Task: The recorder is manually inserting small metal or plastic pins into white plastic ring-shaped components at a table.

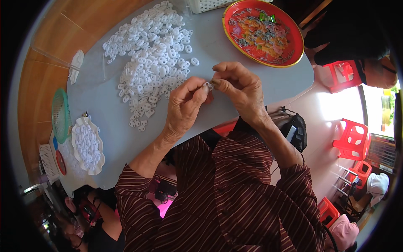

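Note:
Above the near edge of the grey table, my left hand (187, 101) pinches a small white two-hole plastic piece (206, 85). My right hand (241, 88) meets it there, thumb and forefinger closed together at the piece; whatever they grip is too small to name. Left of my hands spreads a big heap of similar white plastic pieces (153, 63), many with two holes. Beyond my right hand stands a round red tray (228, 35) with a yellow rim and a flower pattern, strewn with many tiny silvery metal parts (268, 44) and a green wrapper (267, 17).
A scalloped white dish (98, 166) of white pieces stands at the table's left, by a green mesh basket (61, 115). A white basket (205, 5) sits at the far edge. Other people's arms (110, 222) show lower left. Red stools (352, 138) stand on the right.

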Action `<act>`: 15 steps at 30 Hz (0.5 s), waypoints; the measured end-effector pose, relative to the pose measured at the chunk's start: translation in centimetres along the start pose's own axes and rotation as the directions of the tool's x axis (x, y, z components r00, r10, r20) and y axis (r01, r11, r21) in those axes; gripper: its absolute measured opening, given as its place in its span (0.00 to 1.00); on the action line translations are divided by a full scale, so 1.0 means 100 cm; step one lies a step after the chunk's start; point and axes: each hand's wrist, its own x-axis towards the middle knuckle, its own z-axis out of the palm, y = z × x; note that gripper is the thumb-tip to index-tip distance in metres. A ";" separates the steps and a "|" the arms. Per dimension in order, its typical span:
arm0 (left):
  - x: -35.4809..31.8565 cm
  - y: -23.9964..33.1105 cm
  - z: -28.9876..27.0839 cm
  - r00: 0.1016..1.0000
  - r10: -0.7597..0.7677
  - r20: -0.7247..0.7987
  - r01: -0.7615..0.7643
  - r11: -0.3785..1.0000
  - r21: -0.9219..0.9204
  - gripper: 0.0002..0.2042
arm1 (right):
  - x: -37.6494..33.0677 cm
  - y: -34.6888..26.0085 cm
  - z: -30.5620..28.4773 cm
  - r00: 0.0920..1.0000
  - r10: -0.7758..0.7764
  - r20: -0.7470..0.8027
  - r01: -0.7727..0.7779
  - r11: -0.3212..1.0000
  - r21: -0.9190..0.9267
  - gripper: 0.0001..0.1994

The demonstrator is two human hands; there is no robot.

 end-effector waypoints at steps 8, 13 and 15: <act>-0.001 -0.001 0.000 1.000 -0.006 -0.006 0.007 1.000 0.009 0.07 | -0.002 0.001 0.001 0.999 -0.004 -0.050 0.002 0.999 -0.045 0.12; 0.000 -0.002 0.001 1.000 -0.004 -0.016 0.004 0.999 0.036 0.06 | -0.002 0.003 0.000 0.999 -0.037 -0.020 0.037 0.999 -0.016 0.12; 0.000 -0.003 0.001 0.999 0.044 -0.021 -0.042 0.994 0.103 0.06 | -0.002 0.004 0.000 0.999 -0.034 -0.019 0.034 0.999 -0.022 0.12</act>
